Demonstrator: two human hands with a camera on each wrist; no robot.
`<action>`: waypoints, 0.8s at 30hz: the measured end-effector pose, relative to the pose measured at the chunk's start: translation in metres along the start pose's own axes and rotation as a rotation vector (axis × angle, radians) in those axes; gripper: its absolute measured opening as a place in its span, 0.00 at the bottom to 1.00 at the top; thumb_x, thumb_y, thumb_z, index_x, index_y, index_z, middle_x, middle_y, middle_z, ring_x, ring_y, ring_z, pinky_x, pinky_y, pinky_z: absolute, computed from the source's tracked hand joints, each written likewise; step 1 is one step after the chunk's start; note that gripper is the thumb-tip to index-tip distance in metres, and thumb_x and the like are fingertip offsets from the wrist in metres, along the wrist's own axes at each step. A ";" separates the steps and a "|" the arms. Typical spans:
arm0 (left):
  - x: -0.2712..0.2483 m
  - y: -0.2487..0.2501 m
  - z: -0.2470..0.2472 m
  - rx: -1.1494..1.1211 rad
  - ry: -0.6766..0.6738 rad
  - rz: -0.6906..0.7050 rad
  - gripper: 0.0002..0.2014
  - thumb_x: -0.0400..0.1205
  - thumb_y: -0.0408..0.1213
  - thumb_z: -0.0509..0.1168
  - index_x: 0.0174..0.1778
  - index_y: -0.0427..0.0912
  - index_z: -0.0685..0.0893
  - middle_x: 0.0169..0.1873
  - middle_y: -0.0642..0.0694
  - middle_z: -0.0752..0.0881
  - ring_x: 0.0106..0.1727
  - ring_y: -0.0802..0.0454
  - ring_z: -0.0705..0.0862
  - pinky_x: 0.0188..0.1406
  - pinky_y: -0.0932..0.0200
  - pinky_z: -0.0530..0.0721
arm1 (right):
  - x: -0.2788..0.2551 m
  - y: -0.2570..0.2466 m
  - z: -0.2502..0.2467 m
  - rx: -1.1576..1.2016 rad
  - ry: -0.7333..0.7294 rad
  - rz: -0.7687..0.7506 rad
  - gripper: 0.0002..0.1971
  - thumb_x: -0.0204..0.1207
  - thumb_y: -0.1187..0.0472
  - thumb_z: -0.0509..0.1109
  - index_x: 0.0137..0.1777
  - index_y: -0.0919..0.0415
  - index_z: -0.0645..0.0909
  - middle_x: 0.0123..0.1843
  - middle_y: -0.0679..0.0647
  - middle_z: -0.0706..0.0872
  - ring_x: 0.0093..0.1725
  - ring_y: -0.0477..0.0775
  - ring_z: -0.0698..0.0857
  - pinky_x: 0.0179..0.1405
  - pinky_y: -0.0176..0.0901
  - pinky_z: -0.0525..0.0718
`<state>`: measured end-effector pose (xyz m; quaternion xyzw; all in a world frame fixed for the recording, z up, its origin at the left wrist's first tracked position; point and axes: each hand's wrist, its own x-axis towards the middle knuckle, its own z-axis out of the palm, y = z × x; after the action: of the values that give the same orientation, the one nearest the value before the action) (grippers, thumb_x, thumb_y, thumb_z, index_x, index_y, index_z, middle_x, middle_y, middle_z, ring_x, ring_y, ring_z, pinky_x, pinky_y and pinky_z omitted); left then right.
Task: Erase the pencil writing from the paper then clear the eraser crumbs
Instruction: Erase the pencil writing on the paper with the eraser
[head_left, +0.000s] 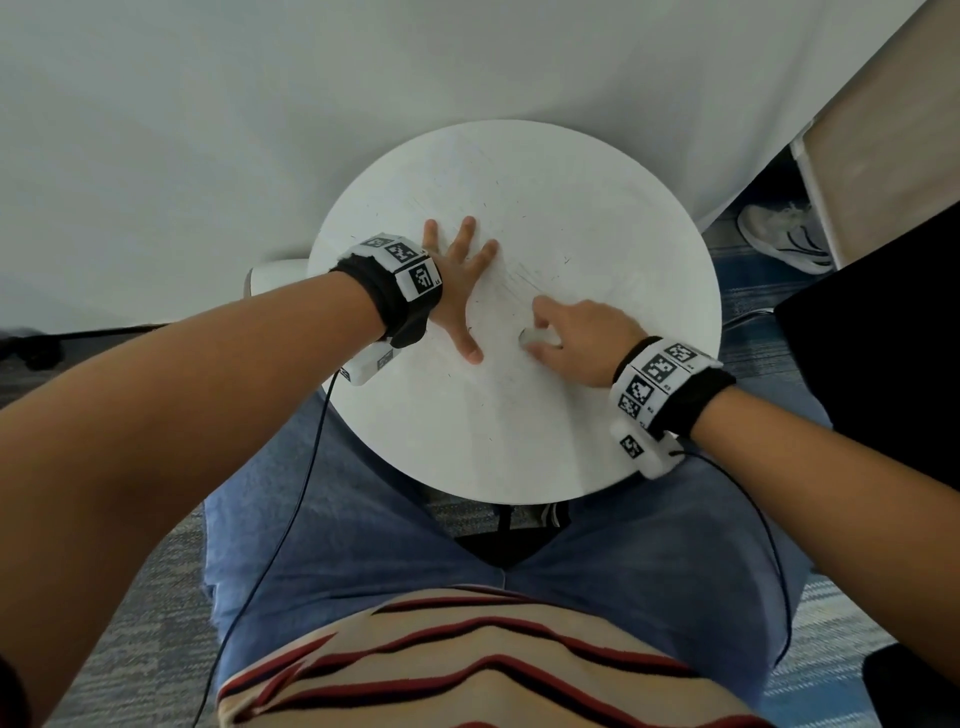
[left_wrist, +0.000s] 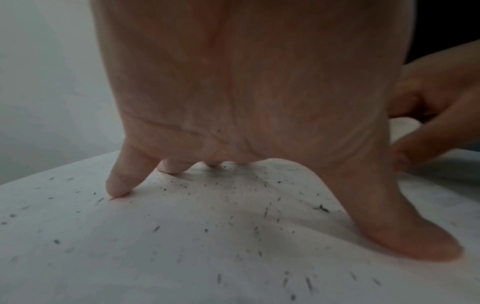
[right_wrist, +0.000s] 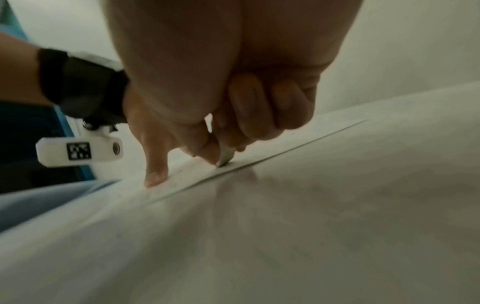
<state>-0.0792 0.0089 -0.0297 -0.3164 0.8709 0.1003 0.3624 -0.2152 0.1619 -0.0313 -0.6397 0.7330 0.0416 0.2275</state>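
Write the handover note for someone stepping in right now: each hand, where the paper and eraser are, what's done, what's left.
Left hand: fingers spread flat, pressing the paper to the round table.
Right hand: pinches the white eraser, its tip on the paper.
Done: some erasing, judging by the dark eraser crumbs scattered over the sheet.
Left: faint pencil lines remain by the hands; finish erasing, then clear the crumbs.

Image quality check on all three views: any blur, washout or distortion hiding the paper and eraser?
Head view: sharp but wide-angle bent; the white paper barely separates from the white table, and the eraser is mostly hidden in the right hand. Left wrist view: dim, soft, crumbs still readable under the left hand. Right wrist view: streaky motion blur, murky.
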 end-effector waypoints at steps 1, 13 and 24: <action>0.000 0.000 0.000 0.000 0.001 -0.002 0.77 0.59 0.73 0.79 0.86 0.55 0.25 0.85 0.46 0.23 0.84 0.22 0.30 0.78 0.19 0.56 | 0.000 0.004 0.001 -0.033 0.058 0.027 0.15 0.83 0.44 0.56 0.58 0.54 0.66 0.38 0.54 0.79 0.36 0.62 0.80 0.35 0.48 0.74; -0.015 0.024 0.000 0.085 -0.067 0.165 0.62 0.74 0.60 0.77 0.86 0.65 0.30 0.85 0.49 0.24 0.84 0.21 0.32 0.80 0.25 0.59 | -0.007 -0.002 0.010 0.052 0.003 -0.023 0.13 0.80 0.41 0.63 0.55 0.49 0.74 0.40 0.46 0.80 0.41 0.56 0.81 0.38 0.46 0.74; -0.029 0.032 -0.012 0.124 -0.064 0.153 0.60 0.78 0.56 0.75 0.88 0.57 0.31 0.86 0.44 0.26 0.86 0.29 0.32 0.83 0.28 0.48 | -0.011 -0.016 0.010 -0.022 -0.031 -0.013 0.15 0.82 0.43 0.59 0.60 0.52 0.69 0.40 0.52 0.80 0.38 0.58 0.80 0.36 0.47 0.76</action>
<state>-0.0902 0.0435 -0.0029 -0.2227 0.8850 0.0837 0.4003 -0.1959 0.1727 -0.0318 -0.6461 0.7249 0.0582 0.2318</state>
